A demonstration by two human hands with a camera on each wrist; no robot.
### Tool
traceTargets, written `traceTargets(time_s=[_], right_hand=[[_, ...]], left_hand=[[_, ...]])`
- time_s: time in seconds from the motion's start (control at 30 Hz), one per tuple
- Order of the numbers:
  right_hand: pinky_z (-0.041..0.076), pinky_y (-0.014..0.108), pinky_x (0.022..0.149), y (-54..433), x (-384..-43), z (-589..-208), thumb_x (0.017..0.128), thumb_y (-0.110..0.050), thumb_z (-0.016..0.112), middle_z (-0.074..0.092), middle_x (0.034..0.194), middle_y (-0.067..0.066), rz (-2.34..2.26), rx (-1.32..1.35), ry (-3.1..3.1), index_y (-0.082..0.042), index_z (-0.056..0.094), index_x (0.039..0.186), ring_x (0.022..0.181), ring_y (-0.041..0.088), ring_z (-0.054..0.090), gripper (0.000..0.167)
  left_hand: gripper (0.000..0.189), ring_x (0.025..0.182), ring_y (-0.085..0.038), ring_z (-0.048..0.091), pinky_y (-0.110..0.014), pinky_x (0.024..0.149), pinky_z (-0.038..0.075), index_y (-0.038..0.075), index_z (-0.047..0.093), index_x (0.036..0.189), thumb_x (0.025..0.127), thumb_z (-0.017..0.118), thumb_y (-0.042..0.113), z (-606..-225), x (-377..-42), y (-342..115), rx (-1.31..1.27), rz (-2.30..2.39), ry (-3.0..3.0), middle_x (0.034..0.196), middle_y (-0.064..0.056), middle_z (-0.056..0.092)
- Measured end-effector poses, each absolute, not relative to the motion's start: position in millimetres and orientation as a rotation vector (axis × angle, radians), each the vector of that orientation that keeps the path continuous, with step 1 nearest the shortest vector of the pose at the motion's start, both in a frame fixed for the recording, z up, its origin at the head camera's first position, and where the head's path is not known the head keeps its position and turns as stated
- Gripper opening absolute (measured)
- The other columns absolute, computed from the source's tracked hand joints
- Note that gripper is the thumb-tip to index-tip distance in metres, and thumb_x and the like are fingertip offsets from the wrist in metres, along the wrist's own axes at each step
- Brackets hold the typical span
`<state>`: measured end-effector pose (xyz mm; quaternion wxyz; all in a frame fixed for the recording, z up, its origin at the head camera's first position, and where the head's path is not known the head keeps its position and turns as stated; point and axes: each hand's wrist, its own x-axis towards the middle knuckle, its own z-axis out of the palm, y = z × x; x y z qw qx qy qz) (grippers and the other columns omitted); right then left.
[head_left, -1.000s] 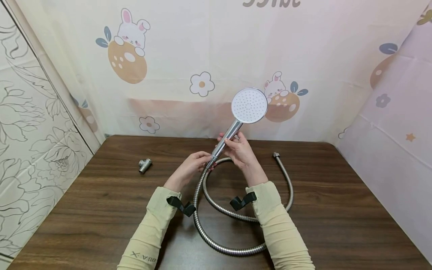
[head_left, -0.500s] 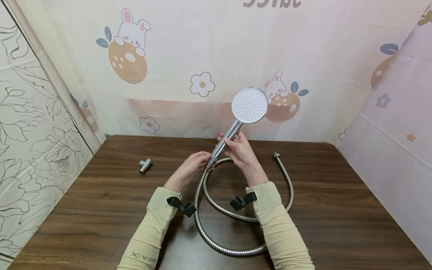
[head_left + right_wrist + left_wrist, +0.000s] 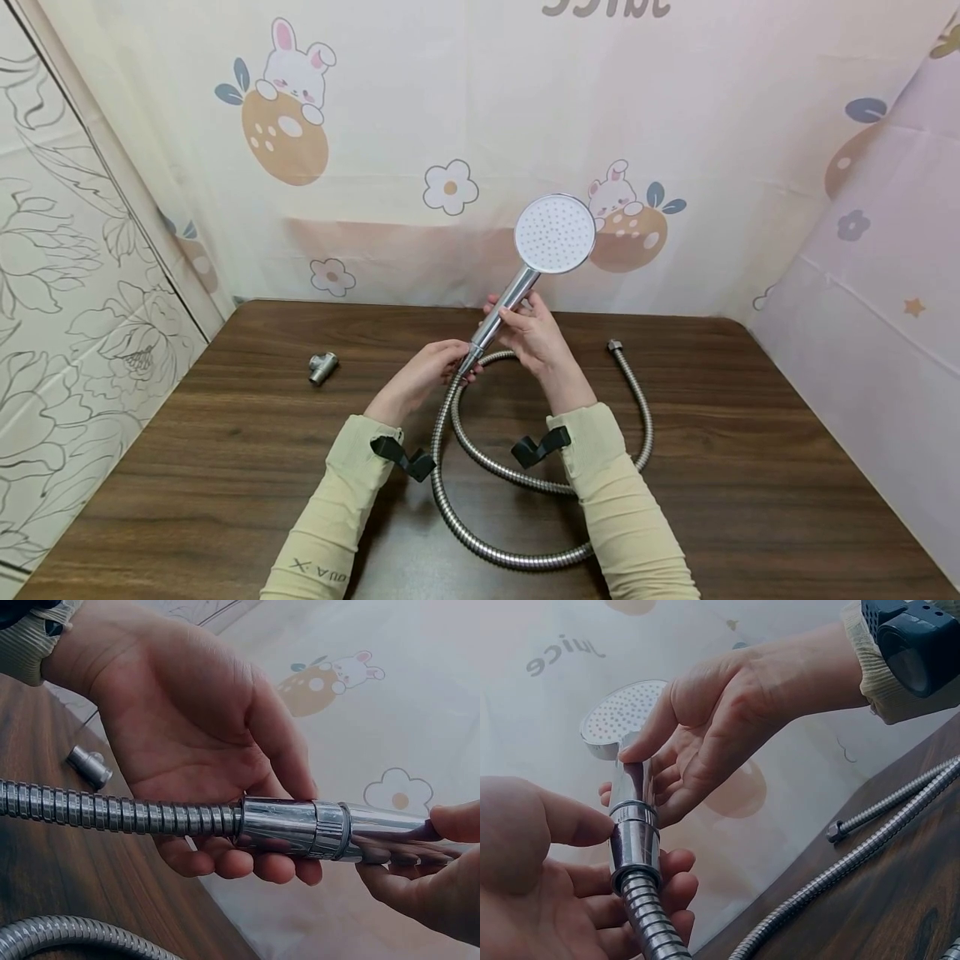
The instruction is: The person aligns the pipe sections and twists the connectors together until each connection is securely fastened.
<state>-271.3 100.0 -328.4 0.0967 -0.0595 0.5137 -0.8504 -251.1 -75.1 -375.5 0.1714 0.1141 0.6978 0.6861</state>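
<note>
A chrome shower head [image 3: 555, 234] with a round white face tilts up to the right above the table's back edge. My right hand [image 3: 537, 340] grips its handle [image 3: 504, 305], thumb in front and fingers behind. Lower down, my left hand [image 3: 427, 373] pinches the smooth chrome connector [image 3: 634, 844] where the metal hose meets the handle. In the right wrist view, that connector [image 3: 279, 825] sits against the handle's end, with a ringed seam between them. The ribbed shower hose [image 3: 480, 546] drops from it and loops over the table beneath my wrists.
A small metal tee fitting [image 3: 322, 367] lies on the brown wooden table [image 3: 225, 467] at the left. The hose's free end nut [image 3: 614, 344] lies at the back right. A patterned curtain [image 3: 390, 108] hangs behind the table.
The left fingers shift slightly around the connector. The shower head, right hand and hose stay in place.
</note>
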Motion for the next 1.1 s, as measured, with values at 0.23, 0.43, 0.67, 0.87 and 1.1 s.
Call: traceTargets(time_s=[0.23, 0.43, 0.67, 0.87, 1.1], right_hand=[[0.038, 0.048, 0.098, 99.6, -270.7, -328.0, 0.093, 0.006, 0.038, 0.046, 0.12, 0.017, -2.511, -0.172, 1.535, -0.007, 0.023, 0.133, 0.099, 0.019, 0.057, 0.045], [0.038, 0.047, 0.098, 99.4, -270.6, -327.5, 0.094, 0.006, 0.037, 0.035, 0.135, 0.026, -2.505, -0.17, 1.537, -0.008, 0.022, 0.134, 0.112, 0.027, 0.051, 0.045], [0.038, 0.047, 0.098, 99.5, -271.1, -326.9, 0.094, 0.005, 0.037, 0.046, 0.121, 0.017, -2.507, -0.172, 1.536, -0.008, 0.022, 0.136, 0.126, 0.037, 0.037, 0.047], [0.038, 0.048, 0.098, 100.2, -272.4, -326.7, 0.094, 0.005, 0.037, 0.048, 0.115, 0.013, -2.504, -0.186, 1.541, -0.006, 0.018, 0.138, 0.126, 0.037, 0.038, 0.049], [0.038, 0.048, 0.098, 100.2, -273.4, -328.0, 0.093, 0.005, 0.038, 0.044, 0.124, 0.019, -2.504, -0.178, 1.547, -0.008, 0.022, 0.135, 0.117, 0.032, 0.048, 0.046]], left_hand=[[0.03, 0.078, -0.015, 0.061, -0.027, 0.072, 0.048, -0.002, 0.053, 0.113, 0.095, 0.044, 0.021, -375.1, -250.8, -75.3, 0.304, 1.958, 1.983, 0.095, -0.015, 0.064], [0.029, 0.077, -0.015, 0.06, -0.028, 0.072, 0.047, 0.0, 0.054, 0.112, 0.094, 0.047, 0.022, -375.4, -251.1, -76.7, 0.296, 1.957, 1.995, 0.097, -0.016, 0.064], [0.029, 0.078, -0.016, 0.061, -0.029, 0.074, 0.047, 0.0, 0.055, 0.112, 0.093, 0.049, 0.021, -373.1, -250.5, -76.8, 0.283, 1.962, 2.007, 0.108, -0.028, 0.059], [0.031, 0.077, -0.016, 0.061, -0.027, 0.07, 0.048, -0.002, 0.054, 0.114, 0.093, 0.05, 0.02, -371.3, -249.6, -75.7, 0.3, 1.964, 2.048, 0.106, -0.025, 0.06], [0.033, 0.079, -0.015, 0.061, -0.028, 0.073, 0.047, -0.001, 0.054, 0.116, 0.093, 0.051, 0.021, -373.5, -251.1, -76.5, 0.284, 1.955, 2.054, 0.106, -0.023, 0.061]])
